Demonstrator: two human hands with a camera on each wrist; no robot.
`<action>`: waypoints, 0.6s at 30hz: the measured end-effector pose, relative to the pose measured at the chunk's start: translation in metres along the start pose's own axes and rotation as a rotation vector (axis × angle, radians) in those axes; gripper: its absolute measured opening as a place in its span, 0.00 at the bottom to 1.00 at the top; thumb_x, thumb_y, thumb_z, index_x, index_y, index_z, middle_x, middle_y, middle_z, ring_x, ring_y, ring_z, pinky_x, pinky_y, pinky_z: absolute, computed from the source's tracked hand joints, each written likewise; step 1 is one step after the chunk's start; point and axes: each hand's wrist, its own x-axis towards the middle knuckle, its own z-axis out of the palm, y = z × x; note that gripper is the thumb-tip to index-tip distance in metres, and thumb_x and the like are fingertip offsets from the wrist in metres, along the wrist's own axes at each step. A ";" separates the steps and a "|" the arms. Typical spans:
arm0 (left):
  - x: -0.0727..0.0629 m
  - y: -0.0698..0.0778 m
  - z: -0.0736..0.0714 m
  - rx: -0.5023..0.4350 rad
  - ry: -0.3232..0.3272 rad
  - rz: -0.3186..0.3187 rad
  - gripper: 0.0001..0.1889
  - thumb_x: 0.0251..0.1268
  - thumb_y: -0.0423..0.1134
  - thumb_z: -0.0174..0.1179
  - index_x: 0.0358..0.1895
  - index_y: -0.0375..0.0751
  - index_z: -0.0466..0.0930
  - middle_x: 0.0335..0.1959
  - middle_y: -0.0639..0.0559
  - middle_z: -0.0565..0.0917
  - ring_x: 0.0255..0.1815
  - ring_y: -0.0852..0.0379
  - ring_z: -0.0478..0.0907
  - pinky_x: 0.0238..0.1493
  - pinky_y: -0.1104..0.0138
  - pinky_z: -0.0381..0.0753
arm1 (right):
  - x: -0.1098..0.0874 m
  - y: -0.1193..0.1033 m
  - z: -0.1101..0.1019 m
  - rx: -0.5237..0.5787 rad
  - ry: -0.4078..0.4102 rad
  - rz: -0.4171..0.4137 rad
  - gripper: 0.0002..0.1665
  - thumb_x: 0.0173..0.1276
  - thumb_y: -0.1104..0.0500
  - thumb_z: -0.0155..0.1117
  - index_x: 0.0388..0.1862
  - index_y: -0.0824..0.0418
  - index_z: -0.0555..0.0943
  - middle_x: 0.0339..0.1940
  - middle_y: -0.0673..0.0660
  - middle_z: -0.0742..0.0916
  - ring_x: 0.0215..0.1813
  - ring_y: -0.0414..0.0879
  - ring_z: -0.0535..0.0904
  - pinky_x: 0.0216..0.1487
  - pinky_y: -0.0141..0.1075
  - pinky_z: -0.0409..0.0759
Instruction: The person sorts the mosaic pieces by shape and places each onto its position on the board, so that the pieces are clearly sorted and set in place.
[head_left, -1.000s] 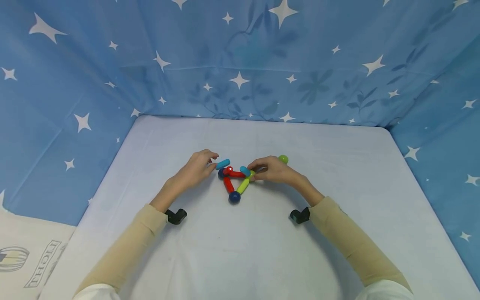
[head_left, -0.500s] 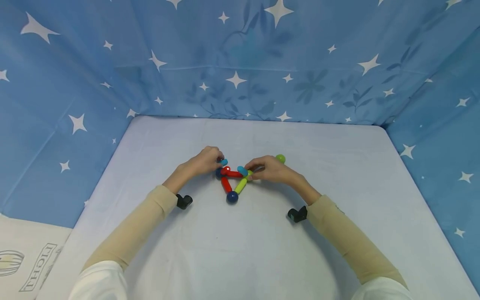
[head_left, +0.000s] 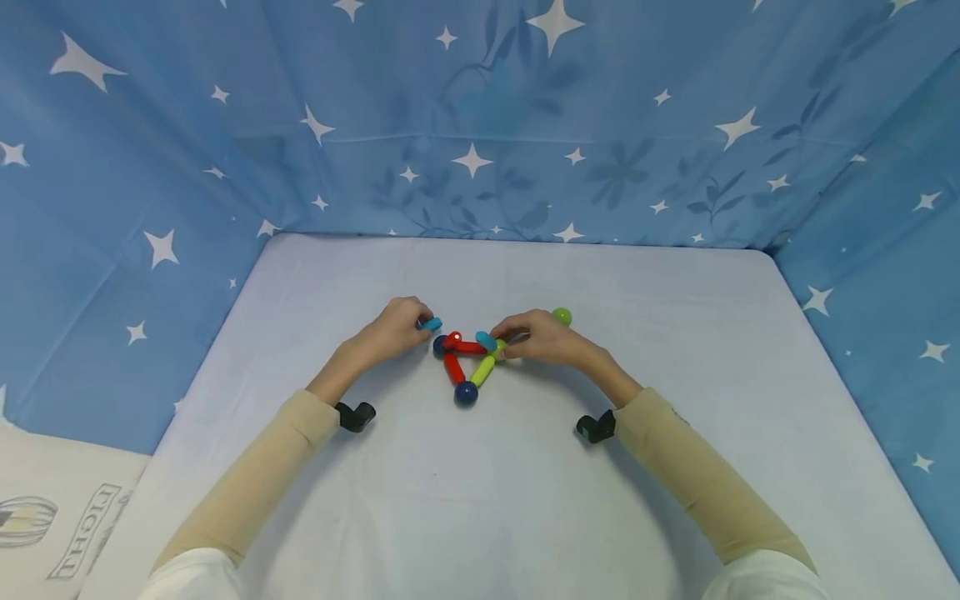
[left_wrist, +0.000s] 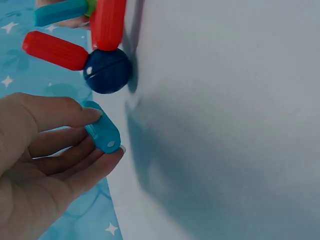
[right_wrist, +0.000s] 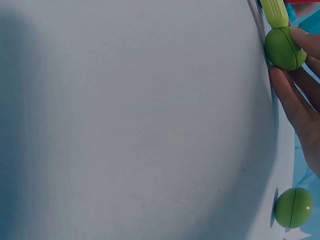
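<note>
A triangle of toy rods and balls lies on the table in the head view. Its corners are a far navy ball (left_wrist: 107,71), a near navy ball (head_left: 467,393) and a green ball (right_wrist: 285,48). Red rods (head_left: 454,369) and a yellow-green rod (head_left: 483,371) join them. Another red rod (left_wrist: 55,50) sticks up from the far navy ball, and a blue rod (head_left: 486,341) from the green ball. My left hand (head_left: 393,329) pinches a loose blue rod (left_wrist: 103,128) between thumb and fingers, apart from the navy ball. My right hand (head_left: 546,337) grips the green ball.
A second green ball (head_left: 562,317) sits on the table beyond my right hand. The white table (head_left: 465,517) is bordered by blue star-patterned cloth (head_left: 480,117) at the back and sides.
My left hand moved in over the far navy ball with the blue rod, then drew back left, still pinching it. My right hand has stayed on the green ball.
</note>
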 end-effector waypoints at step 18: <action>-0.058 0.019 0.003 -0.872 -0.051 -0.139 0.23 0.65 0.43 0.70 0.60 0.38 0.82 0.52 0.46 0.89 0.56 0.50 0.82 0.70 0.51 0.72 | 0.000 0.001 0.001 0.021 0.013 -0.002 0.22 0.69 0.59 0.72 0.61 0.60 0.84 0.61 0.59 0.87 0.61 0.54 0.84 0.61 0.45 0.84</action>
